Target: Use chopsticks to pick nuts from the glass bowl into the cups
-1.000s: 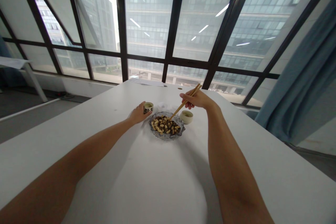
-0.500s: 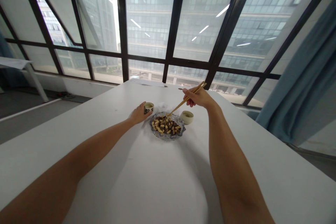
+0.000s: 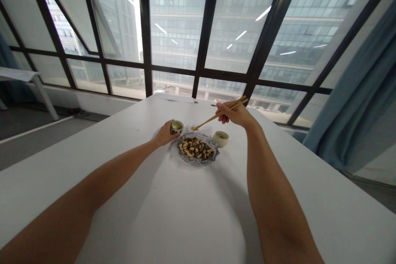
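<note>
My left hand (image 3: 164, 134) is wrapped round a small cup (image 3: 176, 128) with dark characters on its side, at the left of a glass bowl. My right hand (image 3: 230, 113) grips a pair of chopsticks (image 3: 210, 119). Their tips hold a small pale piece (image 3: 194, 128) just above the bowl's far rim, to the right of the cup. The glass bowl (image 3: 198, 162) has a wavy edge and contains many light and dark pieces (image 3: 196, 147). A second pale cup (image 3: 220, 138) stands at the bowl's right side.
All of this is on a white table (image 3: 173, 214). Near its far edge lie some papers (image 3: 175, 98) and a small brown object (image 3: 213, 105). Beyond are dark-framed windows, with a blue curtain (image 3: 355, 86) at the right and another table (image 3: 18, 75) at the left.
The chopstick tips have risen out of the bowl and moved left toward the cup, with a small piece between them. The cup in my left hand is tilted slightly more.
</note>
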`<state>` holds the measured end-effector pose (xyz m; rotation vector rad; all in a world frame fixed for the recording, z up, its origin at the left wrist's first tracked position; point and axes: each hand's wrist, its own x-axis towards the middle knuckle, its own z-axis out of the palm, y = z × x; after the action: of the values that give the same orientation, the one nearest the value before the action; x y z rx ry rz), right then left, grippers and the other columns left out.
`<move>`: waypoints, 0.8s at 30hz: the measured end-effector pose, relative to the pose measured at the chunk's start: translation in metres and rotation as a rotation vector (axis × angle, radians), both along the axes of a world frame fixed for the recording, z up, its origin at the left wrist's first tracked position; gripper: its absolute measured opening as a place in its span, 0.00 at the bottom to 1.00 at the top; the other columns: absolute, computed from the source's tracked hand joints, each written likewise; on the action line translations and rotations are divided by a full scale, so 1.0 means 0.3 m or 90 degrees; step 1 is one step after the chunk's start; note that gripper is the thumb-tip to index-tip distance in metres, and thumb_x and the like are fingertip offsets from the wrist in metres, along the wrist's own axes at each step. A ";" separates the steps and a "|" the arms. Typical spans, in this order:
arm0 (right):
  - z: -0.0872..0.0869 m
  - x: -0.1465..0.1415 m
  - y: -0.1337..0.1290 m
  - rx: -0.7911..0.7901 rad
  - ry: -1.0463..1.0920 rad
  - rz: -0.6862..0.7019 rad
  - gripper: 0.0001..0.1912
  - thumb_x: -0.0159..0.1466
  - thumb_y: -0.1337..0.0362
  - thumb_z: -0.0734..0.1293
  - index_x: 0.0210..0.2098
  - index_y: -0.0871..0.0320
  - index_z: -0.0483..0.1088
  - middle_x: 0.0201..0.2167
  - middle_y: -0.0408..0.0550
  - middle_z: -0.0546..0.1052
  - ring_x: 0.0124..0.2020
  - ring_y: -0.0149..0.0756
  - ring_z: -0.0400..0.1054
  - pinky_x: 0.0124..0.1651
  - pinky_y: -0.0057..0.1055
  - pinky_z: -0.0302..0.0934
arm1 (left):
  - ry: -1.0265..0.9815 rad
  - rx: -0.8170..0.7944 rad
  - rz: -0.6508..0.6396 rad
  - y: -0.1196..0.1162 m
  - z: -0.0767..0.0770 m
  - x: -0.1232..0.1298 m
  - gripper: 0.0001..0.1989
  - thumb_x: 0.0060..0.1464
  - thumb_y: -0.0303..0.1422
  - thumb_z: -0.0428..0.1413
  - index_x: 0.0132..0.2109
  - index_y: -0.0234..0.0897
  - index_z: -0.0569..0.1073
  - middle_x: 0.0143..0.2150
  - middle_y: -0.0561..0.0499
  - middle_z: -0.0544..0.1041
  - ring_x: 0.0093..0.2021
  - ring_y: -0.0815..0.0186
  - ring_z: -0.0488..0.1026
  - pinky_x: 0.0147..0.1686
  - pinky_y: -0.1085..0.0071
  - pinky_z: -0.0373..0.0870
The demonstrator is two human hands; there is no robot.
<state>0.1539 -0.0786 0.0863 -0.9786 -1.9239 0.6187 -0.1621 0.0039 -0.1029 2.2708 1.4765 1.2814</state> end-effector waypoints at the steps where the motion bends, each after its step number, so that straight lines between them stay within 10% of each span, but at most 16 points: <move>1: 0.002 -0.003 -0.003 -0.017 -0.010 0.029 0.36 0.53 0.30 0.70 0.26 0.62 0.75 0.17 0.50 0.76 0.16 0.31 0.69 0.17 0.24 0.62 | -0.001 0.005 -0.015 -0.002 0.004 -0.002 0.40 0.48 0.41 0.66 0.65 0.36 0.62 0.64 0.38 0.70 0.63 0.50 0.70 0.60 0.55 0.70; 24: -0.015 -0.053 0.011 0.033 0.001 0.026 0.34 0.59 0.33 0.67 0.28 0.61 0.75 0.18 0.50 0.76 0.17 0.30 0.69 0.18 0.24 0.61 | 0.047 0.103 -0.094 -0.030 0.024 0.041 0.33 0.49 0.31 0.64 0.61 0.38 0.63 0.62 0.41 0.70 0.64 0.53 0.68 0.65 0.54 0.64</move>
<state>0.1381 -0.0752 0.0817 -0.9075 -1.9542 0.5895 -0.1497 -0.0050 -0.0957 2.5012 1.2394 1.3322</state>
